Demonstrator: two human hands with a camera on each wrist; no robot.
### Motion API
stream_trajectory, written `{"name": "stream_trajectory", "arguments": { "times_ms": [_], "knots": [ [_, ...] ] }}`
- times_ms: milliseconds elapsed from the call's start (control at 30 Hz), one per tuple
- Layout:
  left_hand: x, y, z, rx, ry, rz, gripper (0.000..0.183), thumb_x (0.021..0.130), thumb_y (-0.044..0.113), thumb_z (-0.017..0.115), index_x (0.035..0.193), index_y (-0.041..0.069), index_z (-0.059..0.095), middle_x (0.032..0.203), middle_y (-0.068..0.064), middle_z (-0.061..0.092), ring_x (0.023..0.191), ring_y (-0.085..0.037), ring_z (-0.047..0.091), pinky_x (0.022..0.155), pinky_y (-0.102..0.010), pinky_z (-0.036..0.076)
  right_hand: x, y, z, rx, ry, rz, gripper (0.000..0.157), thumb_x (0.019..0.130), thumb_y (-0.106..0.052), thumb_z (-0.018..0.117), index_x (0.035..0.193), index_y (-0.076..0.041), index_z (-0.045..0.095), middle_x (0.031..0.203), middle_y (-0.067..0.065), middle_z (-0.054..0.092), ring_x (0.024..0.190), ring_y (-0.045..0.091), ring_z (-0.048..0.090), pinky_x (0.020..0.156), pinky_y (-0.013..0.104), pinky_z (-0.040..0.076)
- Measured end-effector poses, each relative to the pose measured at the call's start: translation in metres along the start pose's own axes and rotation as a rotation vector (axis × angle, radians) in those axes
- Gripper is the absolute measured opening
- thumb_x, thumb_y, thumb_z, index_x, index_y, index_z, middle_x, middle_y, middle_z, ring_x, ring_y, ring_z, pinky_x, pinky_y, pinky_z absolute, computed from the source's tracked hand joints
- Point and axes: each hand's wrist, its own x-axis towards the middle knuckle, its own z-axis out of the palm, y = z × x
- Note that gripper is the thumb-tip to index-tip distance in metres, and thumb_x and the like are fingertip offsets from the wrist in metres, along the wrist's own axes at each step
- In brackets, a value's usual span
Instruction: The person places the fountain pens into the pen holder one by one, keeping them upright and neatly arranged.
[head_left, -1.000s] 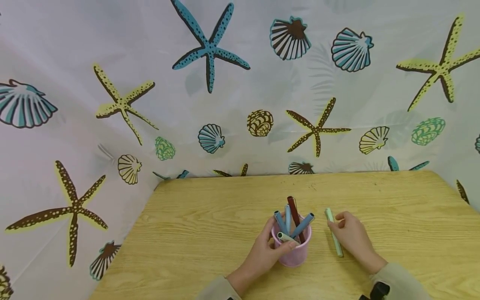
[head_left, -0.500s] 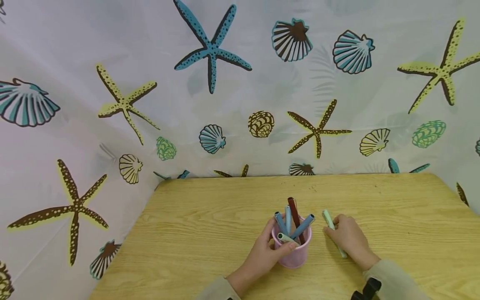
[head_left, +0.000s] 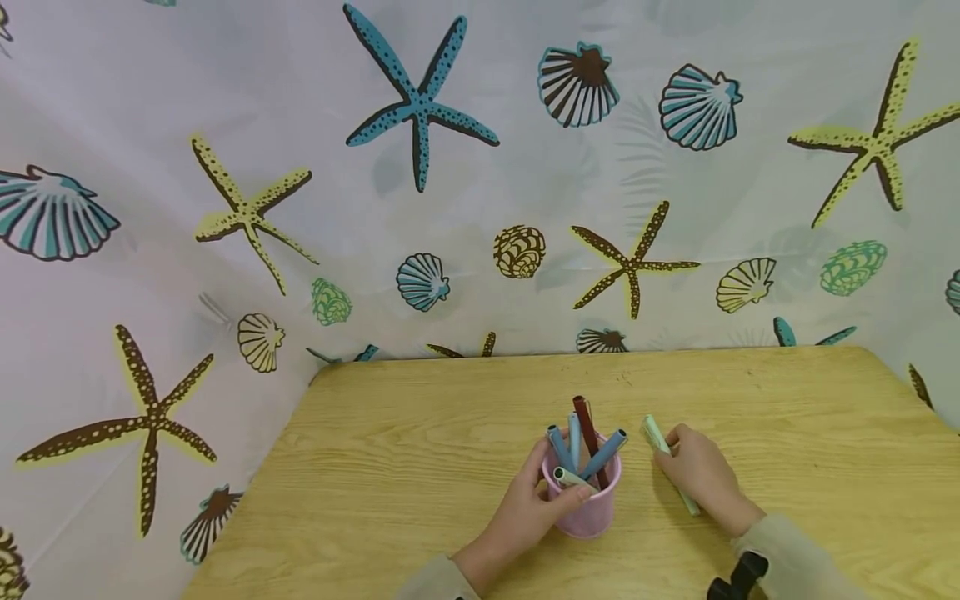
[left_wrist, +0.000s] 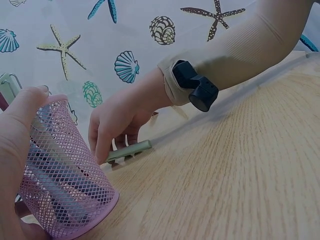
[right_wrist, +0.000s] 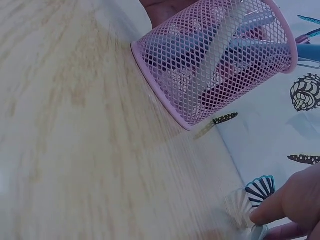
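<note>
A pink mesh pen cup stands on the wooden table with my left hand wrapped round its left side, the thumb across the front rim. Several pens lean in it: a dark red pen, blue ones and a pale green pen. To the right of the cup, my right hand pinches a light green pen near its middle. In the left wrist view that green pen lies low at the tabletop under the fingers. The right wrist view shows only the pen's tip beneath the hand.
The wooden tabletop reaches back to a white cloth printed with starfish and shells. More of this cloth hangs along the left and right sides. A black camera mount sits on the right wrist.
My right hand has shifted slightly left, and the light green pen has turned a little, its far end swinging left. My left hand and the pen cup have stayed in place.
</note>
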Motion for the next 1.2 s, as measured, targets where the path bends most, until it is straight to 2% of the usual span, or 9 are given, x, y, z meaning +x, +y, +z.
{"name": "stream_trajectory", "arguments": {
  "times_ms": [267, 467, 867, 1200],
  "knots": [
    [0.0, 0.0, 0.0, -0.03, -0.008, 0.024, 0.067, 0.089, 0.019, 0.065, 0.145, 0.024, 0.029, 0.142, -0.006, 0.036, 0.128, -0.032, 0.036, 0.095, -0.047, 0.041, -0.005, -0.002, -0.004, 0.073, 0.004, -0.007, 0.03, 0.089, -0.015, 0.06, 0.107, 0.008, 0.052, 0.086, 0.017, 0.061, 0.061, 0.016, 0.055, 0.05, 0.029, 0.046],
    [0.0, 0.0, 0.001, -0.033, -0.013, 0.031, 0.067, 0.089, 0.019, 0.065, 0.145, 0.022, 0.029, 0.142, -0.006, 0.036, 0.128, -0.032, 0.035, 0.095, -0.047, 0.04, -0.01, -0.005, -0.012, 0.107, 0.031, -0.014, 0.03, 0.091, -0.015, 0.058, 0.11, 0.008, 0.051, 0.085, 0.015, 0.06, 0.063, 0.017, 0.054, 0.051, 0.03, 0.047],
    [0.001, 0.001, 0.0, -0.027, -0.01, 0.034, 0.066, 0.089, 0.016, 0.064, 0.145, 0.021, 0.029, 0.141, -0.007, 0.036, 0.129, -0.032, 0.035, 0.096, -0.048, 0.039, -0.018, -0.013, -0.027, 0.177, 0.056, -0.06, 0.037, 0.094, -0.023, 0.055, 0.118, 0.005, 0.048, 0.096, 0.017, 0.059, 0.067, 0.017, 0.056, 0.052, 0.029, 0.047],
    [0.002, 0.001, 0.001, -0.024, -0.007, 0.046, 0.065, 0.089, 0.015, 0.064, 0.145, 0.022, 0.03, 0.141, -0.007, 0.037, 0.128, -0.032, 0.036, 0.095, -0.048, 0.04, -0.032, -0.032, -0.036, 0.312, 0.198, -0.179, 0.035, 0.095, -0.024, 0.054, 0.12, 0.001, 0.048, 0.096, 0.014, 0.058, 0.067, 0.017, 0.057, 0.049, 0.026, 0.049]
  ]
}}
